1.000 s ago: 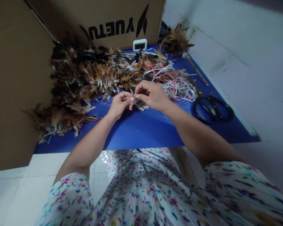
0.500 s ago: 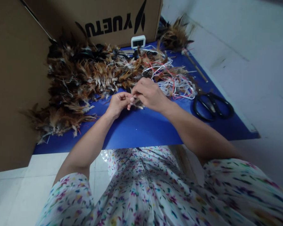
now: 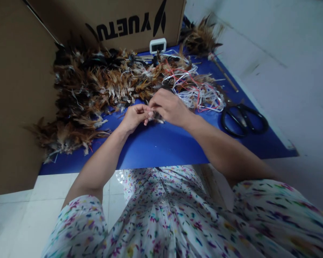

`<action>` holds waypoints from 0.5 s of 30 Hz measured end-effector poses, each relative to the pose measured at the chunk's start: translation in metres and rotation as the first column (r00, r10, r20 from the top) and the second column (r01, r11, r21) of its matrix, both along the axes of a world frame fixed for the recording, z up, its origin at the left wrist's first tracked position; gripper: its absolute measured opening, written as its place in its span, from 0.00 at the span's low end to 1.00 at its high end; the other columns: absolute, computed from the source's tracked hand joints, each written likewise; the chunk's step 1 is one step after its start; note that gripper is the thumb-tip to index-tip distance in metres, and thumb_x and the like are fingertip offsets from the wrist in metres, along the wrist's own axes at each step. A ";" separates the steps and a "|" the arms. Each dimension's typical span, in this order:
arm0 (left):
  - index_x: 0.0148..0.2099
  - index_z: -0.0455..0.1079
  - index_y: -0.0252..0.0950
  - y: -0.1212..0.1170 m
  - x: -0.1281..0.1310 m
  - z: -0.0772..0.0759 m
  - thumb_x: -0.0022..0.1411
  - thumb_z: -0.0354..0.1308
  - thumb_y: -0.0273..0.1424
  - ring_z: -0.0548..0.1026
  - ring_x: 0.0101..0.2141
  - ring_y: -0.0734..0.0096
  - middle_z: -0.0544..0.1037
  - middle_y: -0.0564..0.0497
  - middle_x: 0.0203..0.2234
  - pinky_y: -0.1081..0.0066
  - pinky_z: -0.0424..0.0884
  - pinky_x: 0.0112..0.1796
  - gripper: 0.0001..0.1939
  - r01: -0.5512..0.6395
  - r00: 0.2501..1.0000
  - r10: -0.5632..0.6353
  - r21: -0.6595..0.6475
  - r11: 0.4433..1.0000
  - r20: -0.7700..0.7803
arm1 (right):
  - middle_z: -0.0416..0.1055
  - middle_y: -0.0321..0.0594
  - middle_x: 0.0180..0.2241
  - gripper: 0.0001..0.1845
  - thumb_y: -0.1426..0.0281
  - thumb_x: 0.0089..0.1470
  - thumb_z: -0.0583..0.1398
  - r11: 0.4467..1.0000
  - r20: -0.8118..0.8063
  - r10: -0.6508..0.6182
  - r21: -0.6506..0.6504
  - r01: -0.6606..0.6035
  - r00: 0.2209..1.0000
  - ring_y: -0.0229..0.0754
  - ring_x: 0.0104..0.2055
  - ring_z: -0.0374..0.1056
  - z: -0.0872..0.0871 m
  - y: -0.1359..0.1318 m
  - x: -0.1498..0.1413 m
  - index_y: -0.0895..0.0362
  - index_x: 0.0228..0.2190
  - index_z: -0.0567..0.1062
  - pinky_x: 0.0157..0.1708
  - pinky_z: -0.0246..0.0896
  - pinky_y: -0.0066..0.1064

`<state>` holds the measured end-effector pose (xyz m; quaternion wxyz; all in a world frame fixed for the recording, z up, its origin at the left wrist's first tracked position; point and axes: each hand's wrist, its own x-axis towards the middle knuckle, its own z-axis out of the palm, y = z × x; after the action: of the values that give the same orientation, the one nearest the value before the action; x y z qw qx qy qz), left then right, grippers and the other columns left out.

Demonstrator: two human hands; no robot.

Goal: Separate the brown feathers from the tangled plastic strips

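My left hand (image 3: 136, 116) and my right hand (image 3: 171, 107) meet over the front middle of the blue table. Both are closed in a pinch, fingertips together. Beneath and between them pokes out a small tuft of feathers (image 3: 158, 120), pale at the tip; the fingers hide most of it. Behind my hands spreads a big pile of brown and black feathers (image 3: 118, 84). To the right of it, close to my right hand, lies a tangle of white and red plastic ribbon (image 3: 201, 96).
Black-handled scissors (image 3: 243, 122) lie at the right of the blue table (image 3: 164, 150). Behind them a feather duster (image 3: 201, 39) with a thin stick rests by the wall. A small white digital clock (image 3: 158, 46) stands against a cardboard box (image 3: 123, 14). More cardboard (image 3: 13, 100) borders the left side.
Both hands stay pinched together in nearly the same place, with only slight finger movement. The view has shifted a little.
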<state>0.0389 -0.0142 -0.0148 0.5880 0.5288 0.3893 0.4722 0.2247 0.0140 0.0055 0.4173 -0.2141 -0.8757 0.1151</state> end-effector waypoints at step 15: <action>0.30 0.71 0.33 -0.001 0.000 0.002 0.38 0.79 0.43 0.68 0.15 0.84 0.74 0.57 0.18 0.81 0.65 0.17 0.26 -0.062 0.995 0.062 -0.006 0.998 0.072 | 0.80 0.40 0.31 0.13 0.66 0.50 0.64 0.864 0.043 -0.033 -0.501 0.050 0.999 0.40 0.33 0.73 0.008 0.000 0.005 0.58 0.37 0.83 0.37 0.63 0.31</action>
<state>0.0391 -0.0150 -0.0129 0.5877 0.4980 0.3849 0.5085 0.2294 0.0138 0.0133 0.3354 -0.3359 -0.8175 0.3262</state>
